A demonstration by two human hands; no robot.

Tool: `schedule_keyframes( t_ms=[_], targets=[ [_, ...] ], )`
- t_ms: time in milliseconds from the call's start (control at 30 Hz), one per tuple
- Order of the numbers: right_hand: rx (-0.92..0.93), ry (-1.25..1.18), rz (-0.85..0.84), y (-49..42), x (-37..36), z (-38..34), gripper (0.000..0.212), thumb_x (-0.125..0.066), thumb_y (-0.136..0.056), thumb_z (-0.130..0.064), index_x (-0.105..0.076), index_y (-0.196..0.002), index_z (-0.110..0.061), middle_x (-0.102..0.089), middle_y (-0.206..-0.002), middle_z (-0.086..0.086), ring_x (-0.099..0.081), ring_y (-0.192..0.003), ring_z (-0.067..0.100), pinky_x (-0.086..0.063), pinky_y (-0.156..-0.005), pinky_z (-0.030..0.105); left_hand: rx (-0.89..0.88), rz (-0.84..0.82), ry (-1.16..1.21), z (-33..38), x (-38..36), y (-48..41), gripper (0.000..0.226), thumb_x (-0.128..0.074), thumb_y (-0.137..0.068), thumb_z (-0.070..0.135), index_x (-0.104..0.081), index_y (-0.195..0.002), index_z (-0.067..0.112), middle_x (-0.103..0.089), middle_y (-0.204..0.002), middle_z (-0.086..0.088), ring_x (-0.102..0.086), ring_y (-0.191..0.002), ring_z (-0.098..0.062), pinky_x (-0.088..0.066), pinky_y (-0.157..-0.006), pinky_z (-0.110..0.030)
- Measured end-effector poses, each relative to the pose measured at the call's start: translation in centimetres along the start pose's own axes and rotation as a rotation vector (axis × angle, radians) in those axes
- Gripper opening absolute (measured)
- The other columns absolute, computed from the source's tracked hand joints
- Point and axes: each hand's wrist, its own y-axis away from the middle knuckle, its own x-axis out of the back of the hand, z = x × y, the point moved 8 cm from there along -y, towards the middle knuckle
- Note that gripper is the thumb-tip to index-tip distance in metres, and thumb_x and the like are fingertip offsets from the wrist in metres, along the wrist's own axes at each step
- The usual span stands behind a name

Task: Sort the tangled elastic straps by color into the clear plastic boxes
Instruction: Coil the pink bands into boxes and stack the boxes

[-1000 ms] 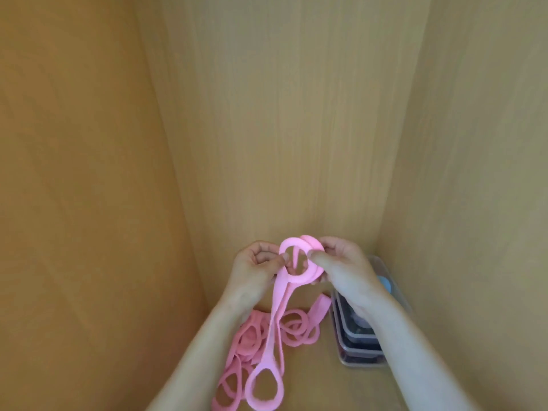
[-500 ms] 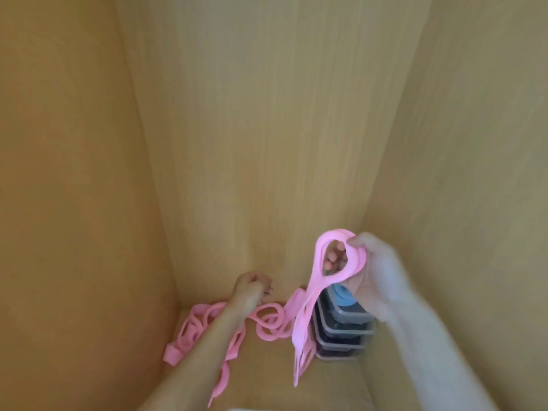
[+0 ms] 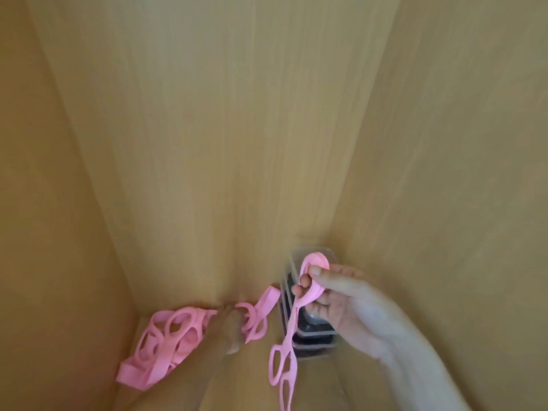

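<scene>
My right hand [image 3: 335, 301] pinches the top loops of a pink elastic strap [image 3: 286, 345] that hangs down in front of a stack of clear plastic boxes [image 3: 314, 341] in the right corner. The strap's lower loops dangle free below the boxes. My left hand [image 3: 232, 327] reaches down low onto a tangled pile of pink straps [image 3: 175, 336] on the wooden floor at the left. Its fingers are blurred and partly hidden among the loops, so its grip is unclear. Dark contents show through the box walls.
Wooden panels close in on the left [image 3: 44, 203], back [image 3: 222, 129] and right [image 3: 459, 173], forming a narrow cabinet-like space. The boxes stand against the right wall. Bare wooden floor [image 3: 237, 387] lies between the pile and the boxes.
Both hands held one strap together a second ago. My left hand let go and dropped to the pile; my right hand carried the strap right and lower, over the boxes.
</scene>
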Motion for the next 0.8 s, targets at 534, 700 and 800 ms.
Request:
schedule_keyframes(
  t_ms=[534,700,800],
  targets=[
    [-0.055,-0.173,0.041,-3.7,-2.0,1.7,0.023,-0.069,-0.076,-0.012,-0.059,-0.096,-0.006,-0.071,-0.084,0.015,-0.071,-0.083,0.027,-0.051,-0.083,0.036,0.157,0.359,0.734,-0.8,8.6,2.4,0.015,-0.051,-0.094,-0.002,-0.058,-0.095,0.010,-0.067,-0.092,-0.010,-0.060,-0.081,-0.025,-0.049,-0.076,-0.036],
    [-0.075,-0.180,0.028,-5.1,-4.3,1.4,0.007,-0.062,-0.090,-0.002,-0.061,-0.096,-0.003,-0.071,-0.081,0.014,-0.070,-0.081,0.025,-0.051,-0.085,0.035,0.045,0.467,1.076,1.1,16.4,5.7,0.011,-0.054,-0.098,0.000,-0.060,-0.091,0.006,-0.071,-0.095,-0.013,-0.059,-0.081,-0.019,-0.045,-0.074,-0.031],
    [-0.086,-0.174,0.003,-5.7,-5.4,1.7,0.007,-0.061,-0.093,-0.002,-0.061,-0.100,-0.004,-0.069,-0.087,0.014,-0.067,-0.084,0.024,-0.051,-0.083,0.032,-0.008,0.536,1.164,2.0,19.7,8.4,0.009,-0.054,-0.099,0.001,-0.063,-0.098,0.005,-0.071,-0.088,-0.005,-0.055,-0.073,-0.014,-0.042,-0.067,-0.026]
  ],
)
